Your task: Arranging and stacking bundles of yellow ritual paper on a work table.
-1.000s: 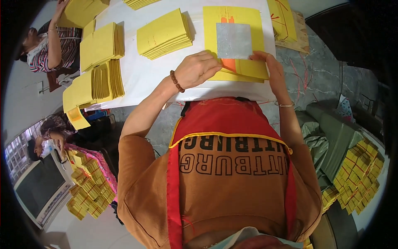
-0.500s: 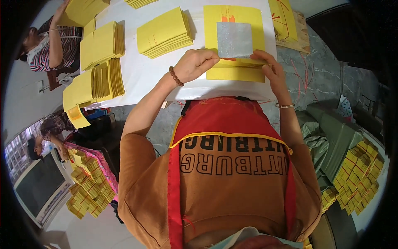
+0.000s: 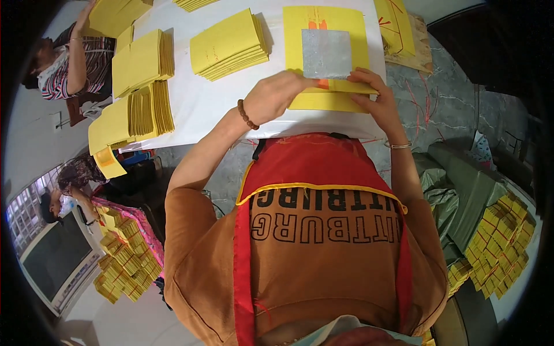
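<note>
A yellow paper sheet (image 3: 360, 46) with a silver square (image 3: 327, 55) and orange marks lies on the white-covered table in front of me. Its near part is bent up into a narrow fold lying along the lower edge of the silver square. My left hand (image 3: 277, 97), with a beaded bracelet at the wrist, grips the left end of this fold with its fingers together. My right hand (image 3: 378, 101) holds the right end between the thumb below and the fingers above. Another yellow layer shows beneath the fold, toward me.
Folded yellow paper stacks (image 3: 228, 46) stand on the white table (image 3: 183, 86), several more at its left. A tied yellow bundle (image 3: 398, 29) lies beyond its right edge. Two other people are at the left. Bundled yellow piles (image 3: 499, 245) sit at the lower right.
My left hand has come slightly down and right along the fold, its fingers now over the left end. The fold lies flatter. My right thumb has shifted a little lower.
</note>
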